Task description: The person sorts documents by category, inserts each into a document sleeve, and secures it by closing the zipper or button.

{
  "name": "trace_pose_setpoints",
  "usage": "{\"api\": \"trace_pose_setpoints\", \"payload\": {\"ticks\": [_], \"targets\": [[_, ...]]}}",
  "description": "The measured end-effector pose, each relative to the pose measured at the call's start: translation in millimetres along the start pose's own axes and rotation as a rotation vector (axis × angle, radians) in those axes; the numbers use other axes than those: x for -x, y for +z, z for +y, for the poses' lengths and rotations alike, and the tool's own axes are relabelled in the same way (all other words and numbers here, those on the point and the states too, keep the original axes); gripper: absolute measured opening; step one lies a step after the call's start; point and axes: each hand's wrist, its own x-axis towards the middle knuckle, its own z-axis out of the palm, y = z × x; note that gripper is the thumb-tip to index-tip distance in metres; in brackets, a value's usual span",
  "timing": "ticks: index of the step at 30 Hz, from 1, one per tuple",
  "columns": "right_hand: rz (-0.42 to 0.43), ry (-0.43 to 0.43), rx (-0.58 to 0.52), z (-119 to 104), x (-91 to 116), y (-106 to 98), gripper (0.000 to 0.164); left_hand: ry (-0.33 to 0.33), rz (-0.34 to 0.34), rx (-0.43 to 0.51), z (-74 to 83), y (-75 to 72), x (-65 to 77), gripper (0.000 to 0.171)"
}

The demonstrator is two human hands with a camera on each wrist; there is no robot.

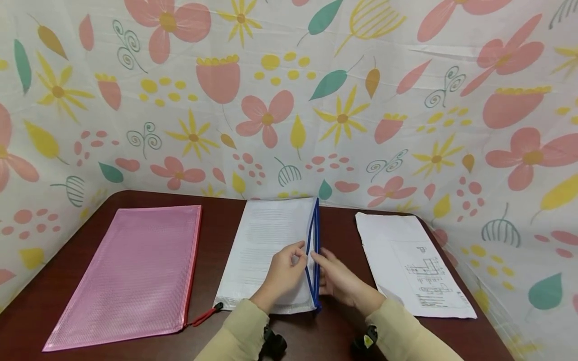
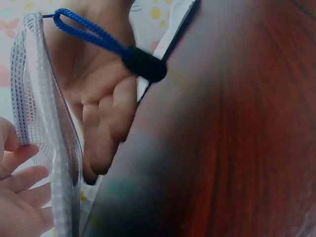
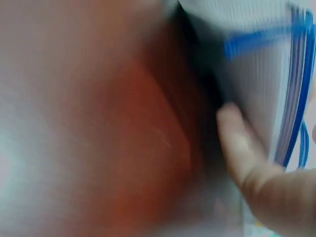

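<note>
A white mesh zip pouch [image 1: 271, 240] with blue edging lies in the middle, its zip side parted along the right edge, with lined white paper showing through. My left hand [image 1: 284, 271] is over that side; thumb and curled fingers [image 2: 22, 153] pinch the mesh edge in the left wrist view. On the other side my right hand [image 1: 340, 281] reaches against the blue edge, thumb on top and fingers fairly straight, partly hidden below. A blue cord pull [image 2: 94, 34] with a black end hangs at the pouch's corner.
At the left lies a pink mesh zip pouch [image 1: 135, 265] with red edging and a red cord pull [image 1: 203, 317]. White sheets with printed drawings [image 1: 415, 265] lie at the right. A patterned cloth [image 1: 271, 100] hangs behind the dark wooden table [image 1: 217, 250].
</note>
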Motion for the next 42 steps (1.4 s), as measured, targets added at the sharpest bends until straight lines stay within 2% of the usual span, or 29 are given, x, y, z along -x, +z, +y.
{"api": "trace_pose_setpoints", "payload": {"ticks": [3,5,7,10,14,18,21,24,28,35,42], "targets": [[-0.238,0.078,-0.015,5.5,13.2,1.3,0.072,-0.009,-0.009,-0.016,-0.1,-0.3,0.2,0.015],[-0.327,0.100,0.031,8.2,19.1,0.2,0.059,-0.018,-0.026,-0.021,-0.9,-0.2,0.1,0.015],[-0.361,0.107,0.091,10.6,22.7,-2.6,0.045,-0.039,-0.047,-0.032,-2.0,-0.2,0.3,0.014],[-0.359,0.108,0.194,14.5,25.0,-9.5,0.031,-0.105,-0.112,-0.066,-5.2,-1.0,1.1,0.017],[-0.395,0.080,0.311,18.8,26.8,-19.4,0.033,-0.153,-0.275,-0.142,-8.9,-5.5,3.1,0.040],[-0.482,0.033,0.389,20.1,27.7,-25.9,0.037,-0.110,-0.477,-0.264,-8.8,-10.9,5.1,0.064],[-0.521,-0.006,0.437,19.8,27.6,-28.7,0.037,-0.079,-0.585,-0.364,-7.3,-13.0,5.7,0.079],[-0.510,-0.023,0.488,19.6,28.5,-30.2,0.037,-0.085,-0.654,-0.431,-6.2,-13.6,6.2,0.092],[-0.468,-0.005,0.479,21.8,30.6,-30.4,0.034,-0.084,-0.692,-0.498,-7.8,-12.4,7.1,0.104],[-0.337,0.011,0.378,29.2,35.2,-32.2,0.021,-0.073,-0.683,-0.608,-8.7,-8.9,9.5,0.113],[-0.280,-0.014,0.327,35.9,37.6,-37.9,0.013,-0.058,-0.640,-0.704,-0.5,-4.0,9.1,0.111]]}}
